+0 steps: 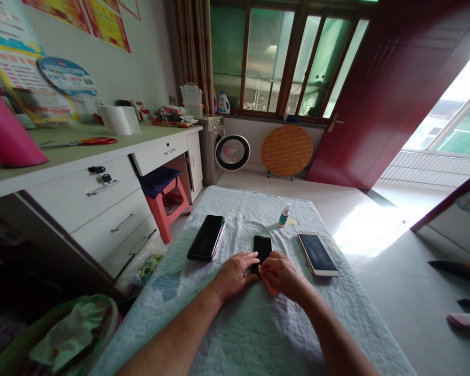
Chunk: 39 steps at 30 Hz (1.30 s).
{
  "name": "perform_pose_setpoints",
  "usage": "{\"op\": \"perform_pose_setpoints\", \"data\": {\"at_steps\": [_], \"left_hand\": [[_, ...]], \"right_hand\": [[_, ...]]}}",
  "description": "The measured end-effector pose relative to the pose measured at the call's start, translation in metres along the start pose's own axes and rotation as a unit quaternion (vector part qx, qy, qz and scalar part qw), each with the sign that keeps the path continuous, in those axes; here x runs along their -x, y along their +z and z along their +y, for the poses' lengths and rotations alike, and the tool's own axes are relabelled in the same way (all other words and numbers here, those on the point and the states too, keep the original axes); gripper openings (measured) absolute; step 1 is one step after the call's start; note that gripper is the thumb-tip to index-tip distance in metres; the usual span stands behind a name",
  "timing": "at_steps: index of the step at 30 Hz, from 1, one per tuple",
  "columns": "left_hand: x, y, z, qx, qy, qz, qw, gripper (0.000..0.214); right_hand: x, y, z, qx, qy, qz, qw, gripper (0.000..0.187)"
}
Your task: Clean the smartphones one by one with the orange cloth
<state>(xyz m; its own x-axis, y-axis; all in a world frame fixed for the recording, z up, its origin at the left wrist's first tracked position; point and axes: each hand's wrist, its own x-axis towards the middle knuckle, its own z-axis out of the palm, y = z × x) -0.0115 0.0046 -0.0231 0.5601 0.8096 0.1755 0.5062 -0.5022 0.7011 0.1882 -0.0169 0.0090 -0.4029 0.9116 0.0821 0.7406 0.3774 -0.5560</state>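
the phone (pixel 262 245) is pointing lengthwise forward, lying between left fingers (pixel 249 256), resting apart from the thumb, and right fingers (pixel 277 257) pinching orange cloth (pixel 271 284).

Print too blurred to read, apparently Chinese characters, lines a yellow-bordered white paper poster (pixel 18 68) and a blue-and-white oval panel (pixel 68 75) above the green-topped white desk (pixel 151 134); to the desk's right, the label of a small white plastic bottle (pixel 284 215) is likewise illegible.
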Motion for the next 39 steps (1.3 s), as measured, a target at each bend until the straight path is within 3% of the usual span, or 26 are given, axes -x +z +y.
{"op": "perform_pose_setpoints", "data": {"at_steps": [8, 12, 18, 24, 28, 39], "left_hand": [[0.001, -0.001, 0.002, -0.001, 0.001, -0.001, 1.0, 0.041], [0.001, 0.0, 0.002, 0.011, -0.003, 0.006, 1.0, 0.053], [0.003, 0.003, -0.004, 0.001, 0.016, 0.042, 0.999, 0.081], [0.003, 0.003, -0.008, -0.002, 0.027, 0.043, 0.999, 0.085], [0.003, 0.002, -0.007, -0.005, 0.03, 0.042, 0.999, 0.083], [0.003, 0.005, -0.007, -0.033, 0.017, 0.035, 0.999, 0.082]], "right_hand": [[-0.019, 0.01, 0.02, 0.065, 0.095, 0.158, 0.981, 0.014], [-0.021, 0.014, 0.014, 0.084, 0.074, 0.143, 0.983, 0.021], [-0.02, 0.02, 0.004, 0.073, 0.022, 0.117, 0.99, 0.012], [-0.018, 0.02, -0.008, 0.005, -0.051, 0.062, 0.997, 0.029], [-0.014, 0.019, -0.016, 0.018, -0.09, 0.02, 0.996, 0.032], [-0.022, 0.022, -0.007, 0.08, -0.019, 0.086, 0.993, 0.028]]}}
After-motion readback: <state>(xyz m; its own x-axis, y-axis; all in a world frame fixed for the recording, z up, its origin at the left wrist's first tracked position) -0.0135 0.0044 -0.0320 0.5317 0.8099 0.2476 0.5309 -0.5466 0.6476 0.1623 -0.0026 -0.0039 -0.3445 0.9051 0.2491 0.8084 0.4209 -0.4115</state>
